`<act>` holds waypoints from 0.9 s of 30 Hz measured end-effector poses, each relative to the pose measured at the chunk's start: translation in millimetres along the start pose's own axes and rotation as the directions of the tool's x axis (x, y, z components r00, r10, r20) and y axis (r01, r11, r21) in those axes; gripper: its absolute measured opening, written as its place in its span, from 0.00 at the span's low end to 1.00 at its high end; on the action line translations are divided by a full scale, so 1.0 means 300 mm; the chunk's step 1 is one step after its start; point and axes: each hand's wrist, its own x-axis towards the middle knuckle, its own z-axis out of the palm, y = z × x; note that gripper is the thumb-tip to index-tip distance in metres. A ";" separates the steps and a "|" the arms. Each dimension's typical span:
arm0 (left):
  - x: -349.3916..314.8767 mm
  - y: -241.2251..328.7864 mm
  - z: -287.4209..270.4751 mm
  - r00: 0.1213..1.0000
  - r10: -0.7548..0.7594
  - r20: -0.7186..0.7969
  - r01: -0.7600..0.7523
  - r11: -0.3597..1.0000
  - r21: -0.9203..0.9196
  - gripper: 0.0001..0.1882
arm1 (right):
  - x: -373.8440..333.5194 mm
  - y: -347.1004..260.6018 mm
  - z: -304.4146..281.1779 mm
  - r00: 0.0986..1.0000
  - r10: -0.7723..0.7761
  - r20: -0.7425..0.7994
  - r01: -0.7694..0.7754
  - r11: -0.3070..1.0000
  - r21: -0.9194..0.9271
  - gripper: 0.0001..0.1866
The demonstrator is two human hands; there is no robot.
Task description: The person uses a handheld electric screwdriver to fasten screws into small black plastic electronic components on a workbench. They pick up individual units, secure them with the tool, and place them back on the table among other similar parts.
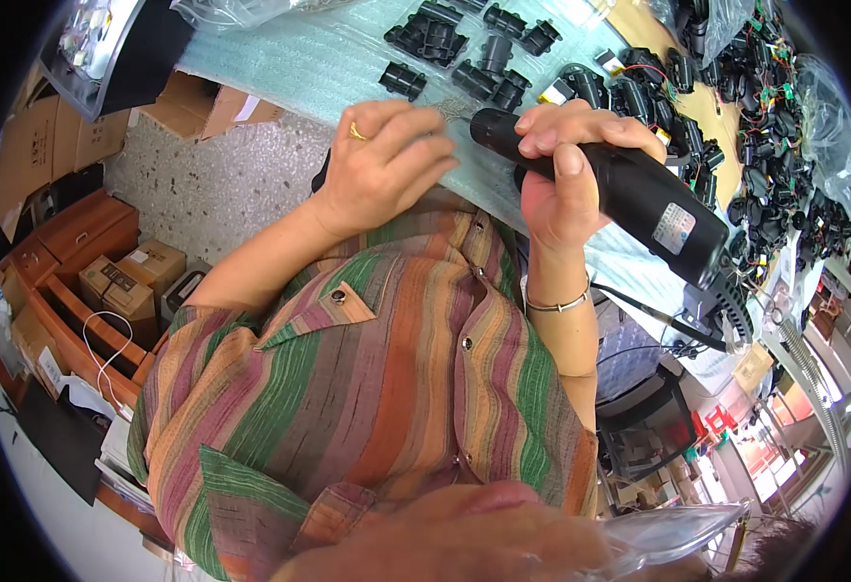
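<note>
My right hand (576,160) is wrapped around a black electric screwdriver (639,194), its thumb lying along the near side. The tool's narrow nose points left, and its thick end, with a silvery label, slants down to the right. My left hand (387,160) is held just left of the nose, fingers curled; its thumb and whatever the fingertips hold are hidden. Beyond those fingers a small heap of tiny metal pieces, seemingly screws (457,105), lies on a pale blue-green foam sheet (319,58). Several black ribbed plastic parts (493,53) lie farther back on it.
To the right, black assemblies with coloured wires (654,92) crowd the table beside a clear plastic bag (833,136). A coiled black cord (733,310) hangs near the tool's thick end. Cardboard boxes (120,286) and a wooden drawer cabinet (81,238) stand at left; a chair (649,427) is at lower right.
</note>
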 end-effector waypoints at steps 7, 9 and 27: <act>0.069 0.006 -0.005 0.987 -0.158 0.038 0.154 0.985 0.079 0.17 | 0.025 -0.043 0.004 1.000 -0.002 -0.029 0.006 0.991 0.135 0.20; 0.081 0.004 -0.002 0.991 -0.133 0.015 0.132 0.989 0.059 0.16 | 0.037 -0.066 -0.005 1.000 0.010 -0.004 -0.009 0.988 0.152 0.18; 0.187 0.058 0.060 0.999 -0.035 0.041 0.038 0.995 -0.088 0.10 | 0.049 -0.173 -0.067 0.999 -0.050 0.005 0.049 0.991 0.125 0.20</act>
